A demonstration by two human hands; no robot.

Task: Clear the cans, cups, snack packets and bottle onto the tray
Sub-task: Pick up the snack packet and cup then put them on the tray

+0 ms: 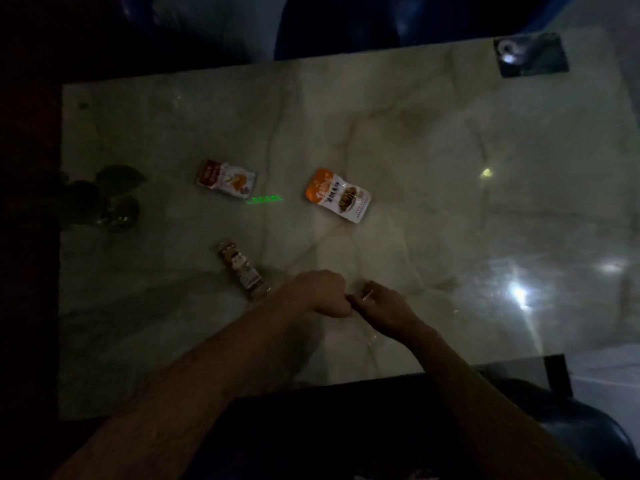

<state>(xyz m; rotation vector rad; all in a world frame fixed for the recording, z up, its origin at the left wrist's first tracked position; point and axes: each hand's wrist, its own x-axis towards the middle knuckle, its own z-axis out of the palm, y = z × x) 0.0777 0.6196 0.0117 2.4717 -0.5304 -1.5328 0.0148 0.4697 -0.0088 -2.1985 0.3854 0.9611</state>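
Dim light. Table pale grey-green marble, brownish veins. Far packet orange over white, dark food picture. Left packet red and white. Near packet brown, white figure. Green light streak on tabletop.

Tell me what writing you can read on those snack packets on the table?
Orange and white packet: large characters beside a food picture, too blurred to read.
Red and white packet: printing on its red end, too small to read.
Brown packet near the left hand: label unreadable.
Green glowing marks on the table: unreadable.
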